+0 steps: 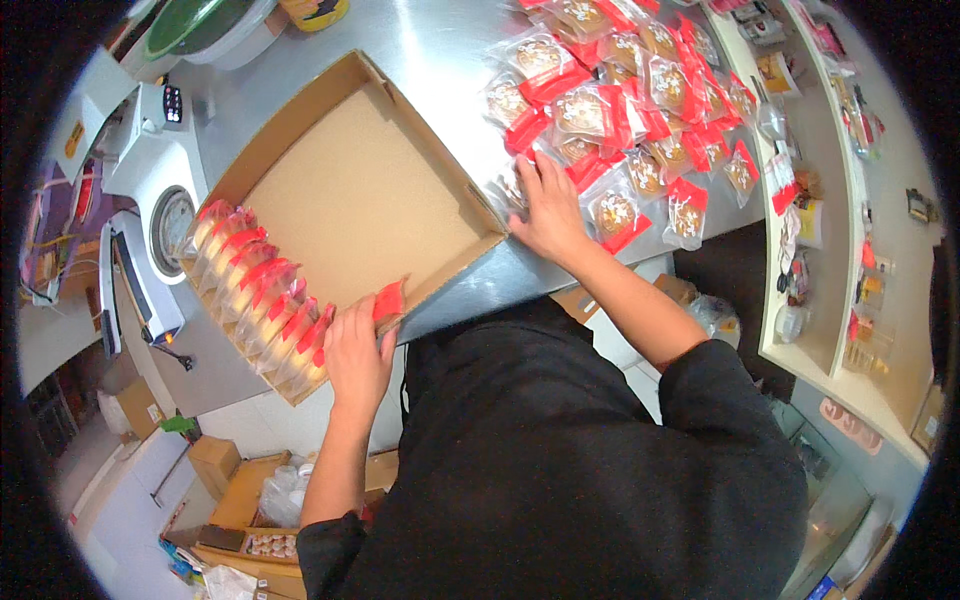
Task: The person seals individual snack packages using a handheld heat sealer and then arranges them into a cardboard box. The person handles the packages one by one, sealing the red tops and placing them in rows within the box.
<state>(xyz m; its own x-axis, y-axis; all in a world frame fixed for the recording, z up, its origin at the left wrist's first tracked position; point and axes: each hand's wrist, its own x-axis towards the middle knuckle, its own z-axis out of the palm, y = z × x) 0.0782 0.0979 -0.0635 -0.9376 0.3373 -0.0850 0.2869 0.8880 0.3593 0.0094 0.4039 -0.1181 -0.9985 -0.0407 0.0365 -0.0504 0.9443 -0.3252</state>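
Note:
A shallow open cardboard box (pixel 375 172) lies on the steel table. Along its left side stands a row of round pastries in clear wrappers with red ends (pixel 262 285), on edge and close together. My left hand (pixel 356 345) is at the box's near corner, closed on a wrapped pastry (pixel 390 304) whose red wrapper end sticks out past the fingers. To the right of the box lies a loose heap of wrapped pastries (pixel 592 112). My right hand (pixel 551 206) is at the heap's near left edge, its fingers on a wrapped pastry (pixel 511 187) that they partly hide; its grip cannot be told.
A white scale-like device (pixel 161 180) and a long-armed bag sealer (pixel 139 277) stand left of the box. A green basin (pixel 195 26) is at the back left. White shelves (pixel 817 225) with small goods run along the right. Cardboard boxes (pixel 214 465) lie below at left.

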